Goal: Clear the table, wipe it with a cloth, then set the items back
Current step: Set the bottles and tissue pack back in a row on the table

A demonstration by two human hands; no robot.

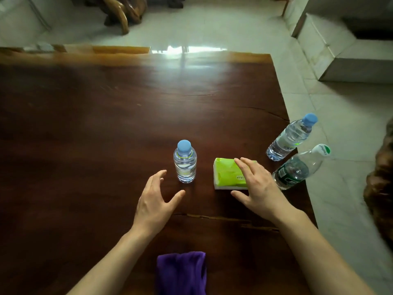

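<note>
The person is reaching both arms out over the dark wooden surface [106,124], each hand spread open and gripping nothing. The left hand [154,201] is hovering just short of the upright blue-capped bottle [185,165], which is standing ahead and slightly right of its fingers. The right hand [258,188] is lying partly over the green tissue pack [227,173], whose long side is running away from the person. Two more bottles [290,138] [297,169] are sitting at the right edge, nearer the right hand. The purple cloth [181,273] is waiting folded by the near edge, between the forearms
</note>
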